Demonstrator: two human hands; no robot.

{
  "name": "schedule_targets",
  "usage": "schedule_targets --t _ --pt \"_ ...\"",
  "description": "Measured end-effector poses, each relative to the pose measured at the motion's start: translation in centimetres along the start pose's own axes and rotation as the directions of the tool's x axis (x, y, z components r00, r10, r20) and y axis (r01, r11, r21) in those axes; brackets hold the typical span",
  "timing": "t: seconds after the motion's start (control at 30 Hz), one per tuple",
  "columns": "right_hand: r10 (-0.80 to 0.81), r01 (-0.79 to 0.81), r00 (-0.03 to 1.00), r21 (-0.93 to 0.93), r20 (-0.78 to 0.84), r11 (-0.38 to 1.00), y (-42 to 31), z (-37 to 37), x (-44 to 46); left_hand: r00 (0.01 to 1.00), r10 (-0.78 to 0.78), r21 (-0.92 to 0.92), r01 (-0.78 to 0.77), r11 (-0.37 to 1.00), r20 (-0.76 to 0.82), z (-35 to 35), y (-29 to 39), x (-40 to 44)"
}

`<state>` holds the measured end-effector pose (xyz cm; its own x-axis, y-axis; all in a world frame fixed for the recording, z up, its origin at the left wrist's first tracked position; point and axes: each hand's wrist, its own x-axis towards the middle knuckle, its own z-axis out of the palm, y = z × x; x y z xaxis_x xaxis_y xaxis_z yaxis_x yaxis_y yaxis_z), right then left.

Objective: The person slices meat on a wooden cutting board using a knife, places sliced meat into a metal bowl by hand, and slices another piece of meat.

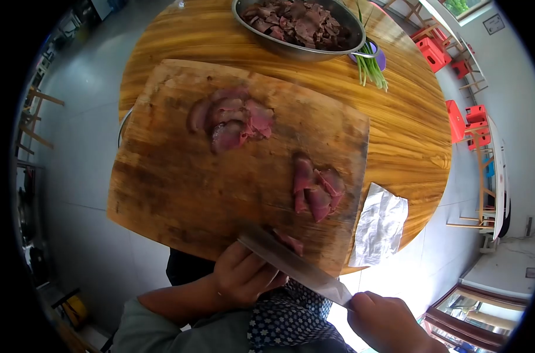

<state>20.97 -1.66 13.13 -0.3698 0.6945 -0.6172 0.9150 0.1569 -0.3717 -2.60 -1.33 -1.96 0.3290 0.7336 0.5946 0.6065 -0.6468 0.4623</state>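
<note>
My right hand [385,320] is wrapped round the handle of a broad kitchen knife [297,265]. Its blade slants over the near edge of a wooden cutting board [179,182]. My left hand [244,273] is closed, with curled fingers close against the near side of the blade; whatever they hold is hidden. Just beyond the blade lies a small slice of dark pink meat [290,241]. Further up the board rest a cluster of meat slices [318,188] on the right and a larger pile of slices [229,117] toward the far side.
A metal pan [303,50] full of sliced meat stands at the round wooden table's [420,135] far side. Green onions [370,70] lie beside it on something purple. A crumpled white paper [379,223] lies right of the board. Red stools [432,53] stand beyond the table.
</note>
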Motion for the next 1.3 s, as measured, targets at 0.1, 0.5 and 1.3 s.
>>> schedule_targets --t 0.1,0.5,1.3 --pt "0.06 -0.059 0.998 -0.034 0.03 0.998 -0.2 -0.6 -0.4 1.0 -0.01 -0.002 0.01 1.0 0.001 0.4 -0.2 -0.2" --pt "0.054 -0.03 0.989 -0.17 0.14 0.985 0.0 -0.7 0.8 0.999 -0.021 -0.013 0.02 1.0 -0.028 0.7 -0.2 -0.6" --pt "-0.13 0.228 0.942 0.302 -0.31 0.926 0.8 -3.9 3.5 0.991 0.023 -0.042 -0.028 0.999 -0.128 0.1 0.1 -1.4"
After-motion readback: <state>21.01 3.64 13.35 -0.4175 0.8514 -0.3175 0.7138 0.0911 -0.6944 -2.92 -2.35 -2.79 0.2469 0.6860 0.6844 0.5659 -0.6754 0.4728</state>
